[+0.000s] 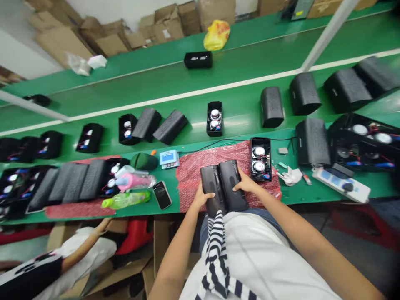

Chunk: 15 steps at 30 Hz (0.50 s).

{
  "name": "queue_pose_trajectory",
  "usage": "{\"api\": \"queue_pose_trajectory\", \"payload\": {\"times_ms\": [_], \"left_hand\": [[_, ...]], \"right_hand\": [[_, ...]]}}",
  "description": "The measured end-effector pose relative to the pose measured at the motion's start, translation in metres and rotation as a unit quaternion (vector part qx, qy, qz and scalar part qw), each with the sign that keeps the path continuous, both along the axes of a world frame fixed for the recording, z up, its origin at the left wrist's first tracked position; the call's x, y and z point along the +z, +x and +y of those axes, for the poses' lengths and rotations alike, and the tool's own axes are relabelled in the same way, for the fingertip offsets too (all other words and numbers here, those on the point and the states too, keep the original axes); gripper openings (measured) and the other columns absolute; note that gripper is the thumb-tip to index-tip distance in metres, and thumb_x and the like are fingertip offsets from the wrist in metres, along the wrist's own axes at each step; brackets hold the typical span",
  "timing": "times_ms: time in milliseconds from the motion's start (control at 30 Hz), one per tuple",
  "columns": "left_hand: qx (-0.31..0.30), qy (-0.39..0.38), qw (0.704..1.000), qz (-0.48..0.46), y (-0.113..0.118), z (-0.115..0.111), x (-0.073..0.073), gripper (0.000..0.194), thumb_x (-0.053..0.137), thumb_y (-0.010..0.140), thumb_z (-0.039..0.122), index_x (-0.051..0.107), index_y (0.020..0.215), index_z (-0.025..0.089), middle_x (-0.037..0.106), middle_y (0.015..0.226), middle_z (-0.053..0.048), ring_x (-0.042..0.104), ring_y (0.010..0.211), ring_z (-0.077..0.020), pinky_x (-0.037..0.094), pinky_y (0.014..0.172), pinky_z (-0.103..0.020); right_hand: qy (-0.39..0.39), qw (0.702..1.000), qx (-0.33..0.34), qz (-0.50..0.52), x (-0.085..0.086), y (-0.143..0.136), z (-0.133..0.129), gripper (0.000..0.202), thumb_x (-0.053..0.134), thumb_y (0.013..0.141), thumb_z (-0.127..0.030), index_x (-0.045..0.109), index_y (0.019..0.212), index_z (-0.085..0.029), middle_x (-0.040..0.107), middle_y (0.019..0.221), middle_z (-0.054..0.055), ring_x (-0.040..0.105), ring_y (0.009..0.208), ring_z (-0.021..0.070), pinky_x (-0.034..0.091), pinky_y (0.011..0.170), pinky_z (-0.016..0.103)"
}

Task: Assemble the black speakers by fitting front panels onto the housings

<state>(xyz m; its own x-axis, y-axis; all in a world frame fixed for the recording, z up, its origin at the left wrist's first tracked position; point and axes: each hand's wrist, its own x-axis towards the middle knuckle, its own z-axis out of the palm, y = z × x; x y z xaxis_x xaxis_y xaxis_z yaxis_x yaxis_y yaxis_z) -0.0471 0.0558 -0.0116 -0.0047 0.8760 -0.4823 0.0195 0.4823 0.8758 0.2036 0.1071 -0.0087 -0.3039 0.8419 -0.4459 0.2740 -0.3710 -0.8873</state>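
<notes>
Two black plastic speaker casings lie side by side close to my body, over red bubble wrap (pixel 190 166) at the table's front edge. My left hand (pixel 202 197) is wrapped round the outer side of the left casing (pixel 213 189), its thumb on top. On the other side, my right hand (pixel 244 182) grips the right casing (pixel 233 196), also with the thumb on top. The fingers beneath both casings are hidden. Just right of my right hand, an open speaker box (pixel 260 159) shows two round silver drivers and coloured wires.
A phone (pixel 162 195), a green bottle (pixel 126 200) and a pink bottle (pixel 136 181) lie to the left. More casings and an open speaker box (pixel 214 119) rest on the green belt (pixel 187 96). A power strip (pixel 342 184) lies right. A co-worker's arm (pixel 83 246) is at lower left.
</notes>
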Motion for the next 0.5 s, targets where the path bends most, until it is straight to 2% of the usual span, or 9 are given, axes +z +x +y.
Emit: {"api": "queue_pose_trajectory", "payload": {"times_ms": [167,500], "left_hand": [[0.002,0.002,1.0,-0.012,-0.001,-0.004,-0.003,0.098,0.078,0.052,0.019,0.033,0.139,0.018,0.05,0.132,-0.013,0.052,0.114,-0.0254,0.038,0.101,-0.042],[0.002,-0.007,1.0,-0.017,0.004,-0.002,0.008,0.094,0.075,0.053,0.016,0.035,0.137,0.02,0.053,0.13,-0.011,0.053,0.113,-0.025,0.04,0.1,-0.041]], "right_hand": [[0.016,1.0,0.008,0.004,0.007,0.001,-0.001,0.117,0.072,0.048,-0.011,0.013,0.149,-0.018,0.044,0.139,0.013,0.053,0.113,0.0237,0.041,0.099,0.036],[0.01,1.0,0.008,-0.003,0.009,0.001,0.0,0.118,0.073,0.047,-0.011,0.013,0.149,-0.017,0.04,0.142,0.013,0.053,0.112,0.0242,0.04,0.1,0.035]]}}
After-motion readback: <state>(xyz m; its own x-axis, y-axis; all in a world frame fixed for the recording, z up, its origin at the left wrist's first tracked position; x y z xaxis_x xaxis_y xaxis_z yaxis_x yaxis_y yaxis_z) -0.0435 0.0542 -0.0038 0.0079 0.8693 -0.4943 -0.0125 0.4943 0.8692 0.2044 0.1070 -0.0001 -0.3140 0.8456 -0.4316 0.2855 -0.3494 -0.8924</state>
